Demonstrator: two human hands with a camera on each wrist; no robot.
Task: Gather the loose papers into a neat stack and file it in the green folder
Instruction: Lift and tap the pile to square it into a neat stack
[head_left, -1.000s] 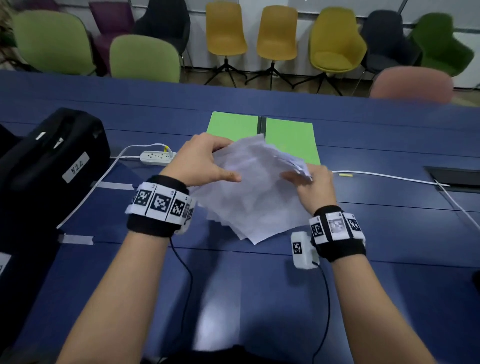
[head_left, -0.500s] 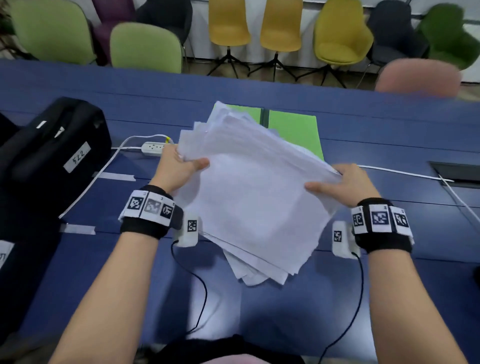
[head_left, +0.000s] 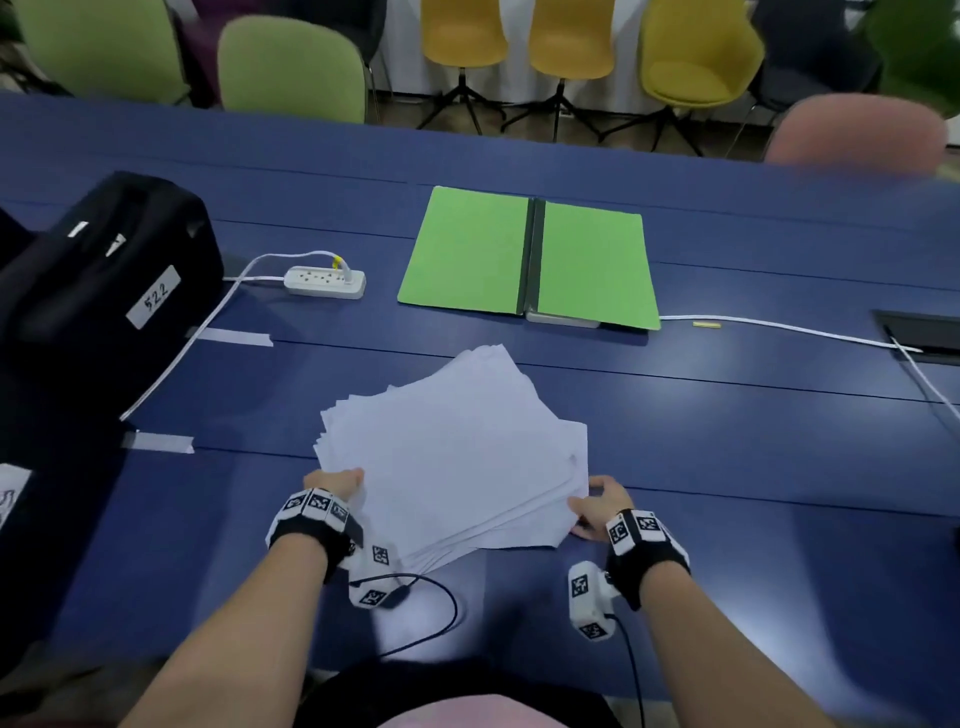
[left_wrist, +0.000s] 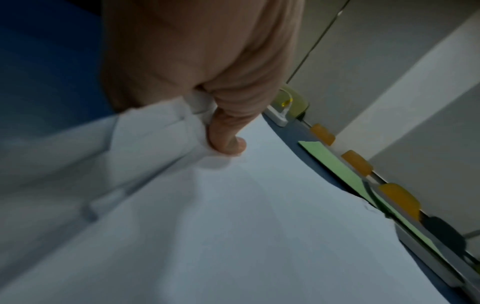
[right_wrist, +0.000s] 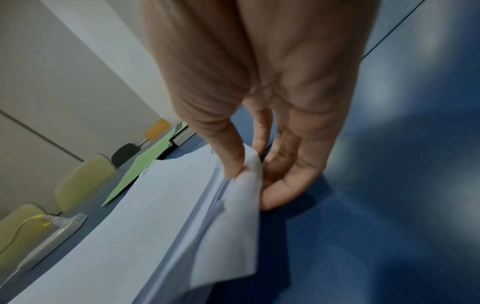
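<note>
An uneven pile of white papers (head_left: 452, 452) lies flat on the blue table (head_left: 727, 441), its sheets fanned out at the corners. My left hand (head_left: 337, 483) grips the pile's near-left edge, thumb on top (left_wrist: 228, 142) of the papers (left_wrist: 233, 226). My right hand (head_left: 597, 504) pinches the near-right edge of the papers (right_wrist: 155, 226) between thumb (right_wrist: 233, 160) and fingers. The green folder (head_left: 524, 260) lies open and flat beyond the pile, with a dark spine down its middle. It shows edge-on as the green folder (left_wrist: 335, 162) and the green folder (right_wrist: 145, 164) in the wrist views.
A white power strip (head_left: 324, 281) with its cable lies left of the folder. A black bag (head_left: 104, 291) fills the table's left side. A white cable (head_left: 779, 327) runs right to a floor box (head_left: 919, 332). Chairs (head_left: 291, 67) line the far side.
Both hands brought the raised bundle of papers down and toward me, and it now lies flat on the table. The folder, hidden behind the papers before, is fully in view.
</note>
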